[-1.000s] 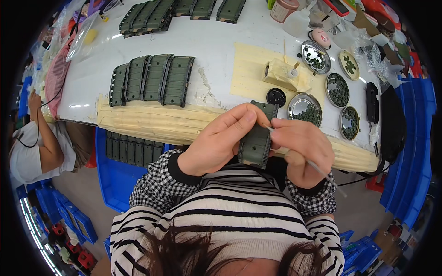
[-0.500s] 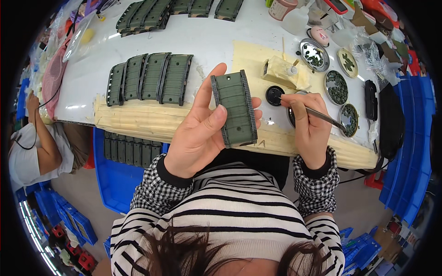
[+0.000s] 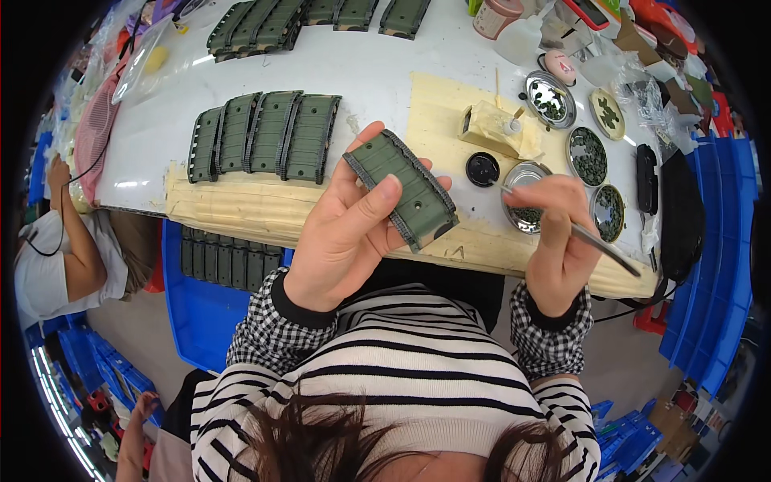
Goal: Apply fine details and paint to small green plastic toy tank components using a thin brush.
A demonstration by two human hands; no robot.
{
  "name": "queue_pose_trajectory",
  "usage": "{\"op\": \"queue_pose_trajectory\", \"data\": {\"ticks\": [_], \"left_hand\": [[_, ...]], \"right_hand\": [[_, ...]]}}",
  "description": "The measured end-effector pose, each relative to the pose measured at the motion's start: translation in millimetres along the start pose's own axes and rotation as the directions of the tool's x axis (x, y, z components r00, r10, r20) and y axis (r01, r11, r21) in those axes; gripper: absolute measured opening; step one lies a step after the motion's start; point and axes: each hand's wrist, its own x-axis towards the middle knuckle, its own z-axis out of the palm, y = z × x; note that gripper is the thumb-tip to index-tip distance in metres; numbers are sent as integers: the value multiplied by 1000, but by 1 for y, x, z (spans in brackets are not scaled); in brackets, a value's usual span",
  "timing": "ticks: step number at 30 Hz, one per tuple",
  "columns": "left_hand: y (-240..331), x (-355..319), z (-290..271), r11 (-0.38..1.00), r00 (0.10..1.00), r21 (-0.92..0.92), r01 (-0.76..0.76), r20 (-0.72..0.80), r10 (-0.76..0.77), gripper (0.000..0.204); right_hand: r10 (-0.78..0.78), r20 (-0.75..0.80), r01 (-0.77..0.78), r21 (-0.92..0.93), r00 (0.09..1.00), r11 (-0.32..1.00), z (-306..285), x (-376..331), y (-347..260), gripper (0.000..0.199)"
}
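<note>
White worktable (image 3: 373, 76) spans upper frame; green panel (image 3: 416, 194) at centre, clasped in left hand (image 3: 331, 237), slants lengthwise upper left to lower right, left of separate right hand (image 3: 560, 234) gripping metal tool (image 3: 608, 252).

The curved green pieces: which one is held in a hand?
The green piece in the left hand; the others rest on the white table or in the blue crate.

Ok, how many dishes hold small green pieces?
5: a silver dish at the back, a cream dish right of it, two silver dishes nearer the front, a fifth dish partly behind the right hand. Others may be hidden.
</note>
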Motion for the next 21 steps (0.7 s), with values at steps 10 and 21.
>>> {"op": "queue_pose_trajectory", "data": {"ticks": [10,21], "left_hand": [[-2,6,7,982,997,-191,-5,-82,-11,47],[-7,3,8,990,995,-139,-29,-94,16,46]], "right_hand": [[19,79,-40,264,997,964,15,-13,-18,23],[-35,91,18,183,995,983,16,-13,-17,20]]}}
